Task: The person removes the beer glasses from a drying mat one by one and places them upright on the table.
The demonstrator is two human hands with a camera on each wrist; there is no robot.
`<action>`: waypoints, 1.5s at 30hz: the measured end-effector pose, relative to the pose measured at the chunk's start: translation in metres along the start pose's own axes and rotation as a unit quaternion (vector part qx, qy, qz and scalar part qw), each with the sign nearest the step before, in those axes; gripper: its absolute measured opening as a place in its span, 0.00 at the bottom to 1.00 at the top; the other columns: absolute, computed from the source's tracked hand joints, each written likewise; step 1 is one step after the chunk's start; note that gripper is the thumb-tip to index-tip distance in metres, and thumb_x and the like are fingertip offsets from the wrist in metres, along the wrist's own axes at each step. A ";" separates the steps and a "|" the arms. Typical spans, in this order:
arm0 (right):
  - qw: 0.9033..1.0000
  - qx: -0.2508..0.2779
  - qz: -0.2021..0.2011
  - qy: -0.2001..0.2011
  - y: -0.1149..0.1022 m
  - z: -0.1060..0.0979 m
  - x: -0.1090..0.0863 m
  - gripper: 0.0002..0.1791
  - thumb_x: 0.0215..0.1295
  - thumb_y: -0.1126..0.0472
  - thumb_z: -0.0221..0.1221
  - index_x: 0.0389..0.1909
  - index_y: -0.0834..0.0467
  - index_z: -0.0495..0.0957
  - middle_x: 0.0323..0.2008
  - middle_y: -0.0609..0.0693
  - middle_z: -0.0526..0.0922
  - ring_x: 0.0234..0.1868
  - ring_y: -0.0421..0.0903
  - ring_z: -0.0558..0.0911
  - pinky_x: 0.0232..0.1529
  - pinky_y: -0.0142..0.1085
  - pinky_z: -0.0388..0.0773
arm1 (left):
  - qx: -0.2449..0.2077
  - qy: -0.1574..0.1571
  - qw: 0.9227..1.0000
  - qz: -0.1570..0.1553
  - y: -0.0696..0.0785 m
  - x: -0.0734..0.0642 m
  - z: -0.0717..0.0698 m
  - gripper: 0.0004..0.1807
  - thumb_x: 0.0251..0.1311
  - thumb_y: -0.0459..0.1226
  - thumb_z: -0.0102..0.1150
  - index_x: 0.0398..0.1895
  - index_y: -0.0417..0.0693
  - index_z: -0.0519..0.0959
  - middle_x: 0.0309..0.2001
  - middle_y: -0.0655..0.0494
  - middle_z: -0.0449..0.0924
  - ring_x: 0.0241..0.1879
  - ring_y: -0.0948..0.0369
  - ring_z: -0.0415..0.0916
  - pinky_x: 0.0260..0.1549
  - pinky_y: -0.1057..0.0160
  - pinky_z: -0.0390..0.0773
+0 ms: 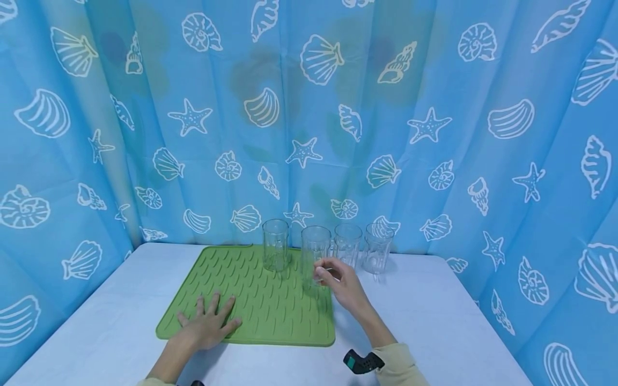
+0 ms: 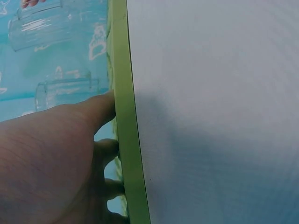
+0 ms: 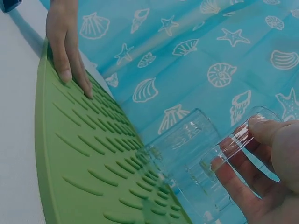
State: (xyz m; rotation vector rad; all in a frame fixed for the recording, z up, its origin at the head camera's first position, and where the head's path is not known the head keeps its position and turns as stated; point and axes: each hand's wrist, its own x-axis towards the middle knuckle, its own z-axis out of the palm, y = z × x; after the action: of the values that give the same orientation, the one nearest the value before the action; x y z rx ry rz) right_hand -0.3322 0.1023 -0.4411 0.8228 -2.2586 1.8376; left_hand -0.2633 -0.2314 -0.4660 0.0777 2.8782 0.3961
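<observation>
My right hand [image 1: 339, 281] holds a clear glass mug [image 1: 313, 242] over the right part of a green ridged mat [image 1: 270, 327]. In the right wrist view the thumb and fingers [image 3: 243, 183] curl round the handle, and the mug's body [image 3: 180, 135] lies beyond them. Spread and flat, my left hand [image 1: 205, 327] rests on the mat's front left part. The left wrist view shows its fingers [image 2: 106, 109] along the mat's edge [image 2: 125, 112]. Another glass mug [image 1: 276, 244] stands upright at the back of the mat.
Two more glass mugs [image 1: 347, 241] [image 1: 379, 249] stand side by side on the white table [image 1: 410, 305], right of the mat. A blue curtain [image 1: 309, 107] with white shell prints hangs behind the table and along both sides.
</observation>
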 end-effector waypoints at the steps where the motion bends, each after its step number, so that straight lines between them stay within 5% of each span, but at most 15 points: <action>1: 1.000 0.001 0.001 0.000 -0.001 -0.001 -0.001 0.17 0.74 0.57 0.53 0.53 0.66 0.76 0.45 0.63 0.82 0.47 0.59 0.84 0.48 0.42 0.85 | -0.001 -0.001 1.000 0.000 0.000 0.000 0.000 0.42 0.68 0.66 0.36 0.78 0.56 0.51 0.78 0.34 0.39 0.73 0.26 0.31 0.53 0.13 0.33; 10: 1.000 0.000 -0.007 0.007 -0.007 -0.007 -0.003 0.14 0.74 0.55 0.54 0.51 0.61 0.77 0.46 0.61 0.81 0.46 0.55 0.84 0.47 0.41 0.85 | 0.000 -0.006 1.000 -0.004 0.002 0.000 -0.001 0.43 0.68 0.67 0.36 0.78 0.55 0.51 0.78 0.34 0.39 0.73 0.26 0.30 0.53 0.13 0.33; 18: 1.000 0.011 -0.019 0.003 -0.007 -0.010 -0.003 0.17 0.73 0.58 0.54 0.51 0.68 0.76 0.45 0.64 0.80 0.45 0.55 0.84 0.46 0.43 0.85 | -0.003 -0.008 1.000 -0.004 0.001 0.000 -0.001 0.43 0.68 0.67 0.37 0.78 0.55 0.51 0.78 0.34 0.39 0.73 0.26 0.31 0.53 0.13 0.33; 45: 0.998 -0.010 -0.056 0.021 -0.021 -0.014 -0.005 0.13 0.73 0.60 0.55 0.49 0.66 0.77 0.44 0.62 0.81 0.44 0.56 0.85 0.44 0.42 0.86 | -0.007 -0.014 1.000 -0.004 0.002 0.000 0.000 0.44 0.67 0.67 0.37 0.78 0.54 0.51 0.78 0.34 0.38 0.73 0.26 0.30 0.53 0.13 0.33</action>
State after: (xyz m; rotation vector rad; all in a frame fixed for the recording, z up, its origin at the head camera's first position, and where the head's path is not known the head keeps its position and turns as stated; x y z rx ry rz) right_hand -0.3217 0.1148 -0.4212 0.8802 -2.1563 1.7651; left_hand -0.2636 -0.2298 -0.4654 0.0677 2.8468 0.4092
